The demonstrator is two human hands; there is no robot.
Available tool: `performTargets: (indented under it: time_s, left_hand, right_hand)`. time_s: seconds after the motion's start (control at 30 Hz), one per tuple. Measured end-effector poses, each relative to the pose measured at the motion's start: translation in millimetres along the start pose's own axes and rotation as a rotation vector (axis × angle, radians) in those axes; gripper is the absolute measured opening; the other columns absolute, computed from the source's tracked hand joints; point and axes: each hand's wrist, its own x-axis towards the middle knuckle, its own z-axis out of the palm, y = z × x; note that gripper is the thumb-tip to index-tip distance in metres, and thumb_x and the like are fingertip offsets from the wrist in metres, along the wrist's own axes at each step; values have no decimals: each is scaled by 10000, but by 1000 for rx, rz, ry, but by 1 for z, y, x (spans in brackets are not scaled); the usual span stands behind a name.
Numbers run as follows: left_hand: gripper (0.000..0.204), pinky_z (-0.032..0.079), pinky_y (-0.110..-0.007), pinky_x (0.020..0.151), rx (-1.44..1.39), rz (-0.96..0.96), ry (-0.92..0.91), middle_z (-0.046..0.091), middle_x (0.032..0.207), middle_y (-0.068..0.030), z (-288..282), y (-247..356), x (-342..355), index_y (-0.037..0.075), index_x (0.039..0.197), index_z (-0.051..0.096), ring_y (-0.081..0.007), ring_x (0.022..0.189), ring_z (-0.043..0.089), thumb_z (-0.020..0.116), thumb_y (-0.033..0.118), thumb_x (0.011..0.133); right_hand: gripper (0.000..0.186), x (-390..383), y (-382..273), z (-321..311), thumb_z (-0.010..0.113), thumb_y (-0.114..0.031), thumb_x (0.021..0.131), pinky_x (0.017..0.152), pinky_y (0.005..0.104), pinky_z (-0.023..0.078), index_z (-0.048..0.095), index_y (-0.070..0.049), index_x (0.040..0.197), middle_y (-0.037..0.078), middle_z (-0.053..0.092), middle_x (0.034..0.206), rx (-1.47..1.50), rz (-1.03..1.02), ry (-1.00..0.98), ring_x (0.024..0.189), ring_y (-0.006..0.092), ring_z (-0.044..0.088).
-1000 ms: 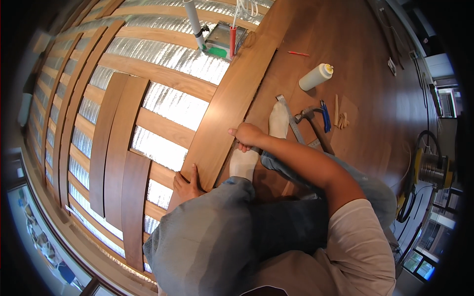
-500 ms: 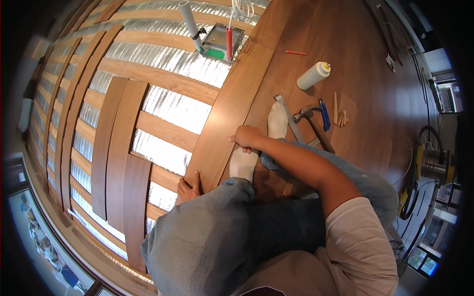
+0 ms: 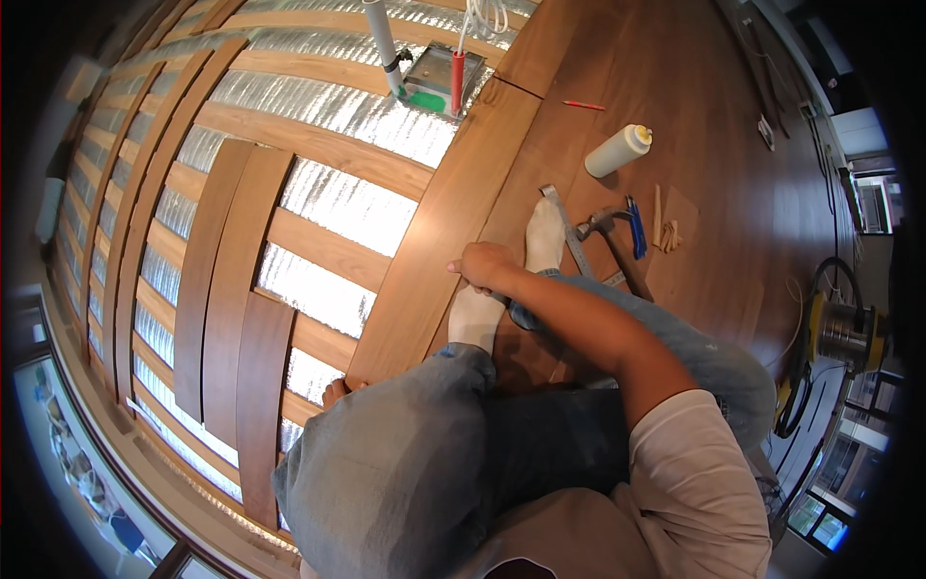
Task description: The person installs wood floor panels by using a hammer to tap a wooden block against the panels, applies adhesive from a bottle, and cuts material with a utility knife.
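Observation:
A long brown wooden floor plank [image 3: 434, 227] lies along the edge of the laid floor, with a dark gap at its far end. My right hand [image 3: 487, 267] is closed over the plank's right edge beside my foot; its palm side is hidden, so I cannot make out what is in it. At the plank's near end, the fingers of my left hand [image 3: 335, 392] are bent round the corner. My knee hides the rest of that hand. My feet in pale socks press close by, one of them [image 3: 476, 318] right under my right hand.
Wooden battens [image 3: 328, 241] over silvery foil stretch left, with loose planks [image 3: 227, 299] across them. On the laid floor are a hammer [image 3: 603, 220], a metal square [image 3: 569, 232], a blue-handled tool [image 3: 636, 230], a white bottle [image 3: 618, 151] and a red pencil [image 3: 584, 105]. Pipes [image 3: 383, 43] rise from a floor box.
My left hand has slid back to the plank's near end, mostly behind my knee. The plank has shifted toward me, opening a dark gap at its far end. My right hand stays put.

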Motion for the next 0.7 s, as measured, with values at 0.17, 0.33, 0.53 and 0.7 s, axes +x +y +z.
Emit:
performTargets:
  time_s: [0.17,0.33,0.53,0.7]
  left_hand:
    - [557,477,-508,777,-238,-24,-82,611,899,-224,-8,20,-1,-39,1003,632,-391,877,571,815,457,828]
    - [514,462,-515,769,-292,-51,-83,620,881,-237,-9,18,2,-39,1004,624,-423,862,576,795,422,854]
    - [549,444,-531,775,-186,88,-2,601,969,-241,11,19,1,-23,1060,582,-425,895,548,764,456,864]
    - [380,438,-516,808,-52,153,119,592,1006,-212,15,13,-3,-1,1084,596,-402,917,544,673,340,935]
  right_hand:
    - [594,13,14,8,537,-459,1027,566,362,518,694,-18,660,79,675,584,105,29,-27,506,206,655]
    - [576,18,9,7,524,-425,1039,542,345,517,678,-9,672,88,685,605,113,44,-36,488,188,648]
    - [538,23,9,-6,492,-368,1043,506,353,531,679,6,704,112,701,644,169,115,-113,489,198,650]
    - [401,-17,-16,-90,522,-332,1036,508,376,527,700,-3,891,112,697,685,-253,-123,-128,564,227,678]
